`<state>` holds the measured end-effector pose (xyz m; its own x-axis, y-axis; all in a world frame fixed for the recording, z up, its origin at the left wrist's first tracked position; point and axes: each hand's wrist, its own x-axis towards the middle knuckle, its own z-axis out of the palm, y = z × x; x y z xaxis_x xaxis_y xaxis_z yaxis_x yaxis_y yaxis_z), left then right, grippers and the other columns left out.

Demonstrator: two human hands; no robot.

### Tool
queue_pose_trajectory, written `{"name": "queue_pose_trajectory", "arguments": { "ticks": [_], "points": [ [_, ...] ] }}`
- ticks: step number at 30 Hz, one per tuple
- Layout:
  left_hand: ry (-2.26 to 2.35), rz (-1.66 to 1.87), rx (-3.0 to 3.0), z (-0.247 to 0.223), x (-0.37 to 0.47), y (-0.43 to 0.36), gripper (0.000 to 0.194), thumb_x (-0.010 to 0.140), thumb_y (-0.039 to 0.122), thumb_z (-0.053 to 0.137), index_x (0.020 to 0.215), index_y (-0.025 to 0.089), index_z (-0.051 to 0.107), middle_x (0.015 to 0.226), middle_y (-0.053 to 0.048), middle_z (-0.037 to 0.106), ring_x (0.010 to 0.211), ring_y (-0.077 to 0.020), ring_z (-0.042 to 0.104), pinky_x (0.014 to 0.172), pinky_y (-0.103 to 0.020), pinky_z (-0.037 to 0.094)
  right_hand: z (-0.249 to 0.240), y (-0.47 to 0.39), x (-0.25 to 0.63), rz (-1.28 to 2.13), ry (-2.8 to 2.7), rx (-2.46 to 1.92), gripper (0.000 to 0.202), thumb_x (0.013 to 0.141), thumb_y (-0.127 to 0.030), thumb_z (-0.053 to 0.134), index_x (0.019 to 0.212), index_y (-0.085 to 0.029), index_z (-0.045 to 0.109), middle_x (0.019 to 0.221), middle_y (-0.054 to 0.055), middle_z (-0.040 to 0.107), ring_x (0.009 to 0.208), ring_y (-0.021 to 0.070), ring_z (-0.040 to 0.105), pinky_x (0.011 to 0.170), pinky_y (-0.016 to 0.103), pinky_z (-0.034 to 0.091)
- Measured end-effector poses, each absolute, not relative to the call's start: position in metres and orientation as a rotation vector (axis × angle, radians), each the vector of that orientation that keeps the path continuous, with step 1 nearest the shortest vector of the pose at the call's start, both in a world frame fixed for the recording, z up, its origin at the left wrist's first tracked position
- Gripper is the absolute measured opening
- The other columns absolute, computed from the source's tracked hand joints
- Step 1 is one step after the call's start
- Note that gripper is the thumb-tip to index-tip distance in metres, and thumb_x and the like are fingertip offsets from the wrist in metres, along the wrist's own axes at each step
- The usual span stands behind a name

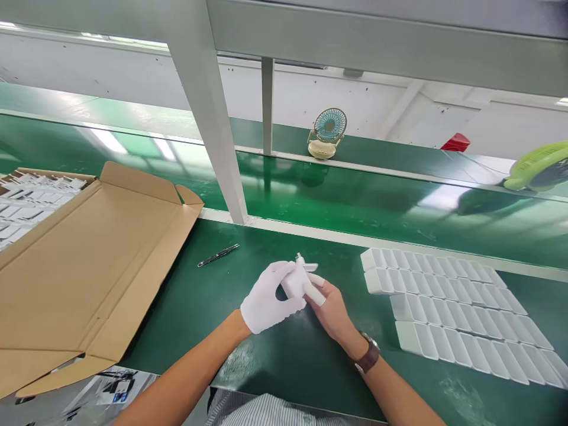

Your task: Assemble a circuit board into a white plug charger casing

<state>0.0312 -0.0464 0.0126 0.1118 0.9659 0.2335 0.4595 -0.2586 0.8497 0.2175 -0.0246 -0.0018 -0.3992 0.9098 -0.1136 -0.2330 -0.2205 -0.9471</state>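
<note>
A small white plastic part [294, 284] with a thin stem and a flat arm at its top is held up over the green worktable. My left hand [265, 300], in a white glove, pinches it from the left between thumb and fingers. From the right, my right hand [332, 310] grips the same part; white covers sit on its fingertips and the rest is bare. My fingers hide some of the part's lower right side. A pair of tweezers [218, 255] lies on the table to the left of my hands.
Several rows of white open boxes [448, 296] stand on the right. At left is an open cardboard box flap [106, 236], with many white pieces [35, 198] in the box behind. A grey post [217, 118] rises ahead; a small fan [327, 133] stands beyond the green belt [310, 195].
</note>
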Motion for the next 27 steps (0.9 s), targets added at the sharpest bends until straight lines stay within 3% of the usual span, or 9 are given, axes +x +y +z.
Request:
{"name": "queue_pose_trajectory", "arguments": {
  "ticks": [5, 9, 11, 20, 27],
  "points": [
    [1.443, 0.913, 1.656, 0.013, 0.025, -0.042, 0.087, 0.075, 0.026, 0.08, 0.152, 0.026, 0.038, 0.137, -0.008, 0.061, 0.127, -0.0264, 0.058, 0.11, -0.047, 0.049, -0.009, -0.024, 0.229, 0.957, -1.916, -1.041, 0.042, 0.096, -0.028, 0.061, 0.138, -0.03, 0.059, 0.134, 0.009, 0.061, 0.124, 0.0267, 0.058, 0.109, 0.047, 0.049],
    [1.493, 0.963, 1.575, 0.016, 0.027, -0.039, 0.034, 0.091, 0.034, 0.066, 0.124, 0.024, 0.062, 0.124, -0.005, 0.068, 0.108, -0.0205, 0.066, 0.101, -0.039, 0.052, -0.01, -0.026, 0.233, 0.846, -2.067, -1.05, 0.044, 0.099, -0.029, 0.058, 0.142, -0.028, 0.053, 0.131, 0.01, 0.062, 0.122, 0.0259, 0.059, 0.107, 0.047, 0.051],
    [1.477, 0.955, 1.523, 0.017, 0.025, -0.038, 0.024, 0.096, 0.038, 0.059, 0.114, 0.023, 0.064, 0.118, -0.005, 0.069, 0.101, -0.0198, 0.067, 0.095, -0.038, 0.054, -0.011, -0.026, 0.234, 0.854, -2.084, -1.078, 0.045, 0.098, -0.031, 0.061, 0.142, -0.028, 0.052, 0.132, 0.01, 0.062, 0.123, 0.0267, 0.059, 0.107, 0.048, 0.051],
    [1.242, 0.897, 1.489, 0.015, 0.012, -0.035, 0.036, 0.101, 0.043, 0.052, 0.13, 0.021, 0.056, 0.124, -0.008, 0.067, 0.114, -0.0241, 0.064, 0.102, -0.042, 0.05, -0.011, -0.024, 0.236, 0.806, -2.179, -1.02, 0.044, 0.101, -0.032, 0.057, 0.144, -0.032, 0.056, 0.131, 0.012, 0.062, 0.118, 0.0307, 0.06, 0.101, 0.052, 0.054],
    [1.184, 0.86, 1.321, 0.02, 0.006, -0.03, 0.045, 0.095, 0.039, 0.063, 0.135, 0.022, 0.054, 0.13, -0.011, 0.065, 0.117, -0.0246, 0.063, 0.104, -0.043, 0.052, -0.011, -0.025, 0.234, 0.762, -2.164, -1.016, 0.044, 0.101, -0.032, 0.056, 0.145, -0.031, 0.055, 0.13, 0.012, 0.062, 0.117, 0.0297, 0.06, 0.099, 0.05, 0.054]
  ]
}}
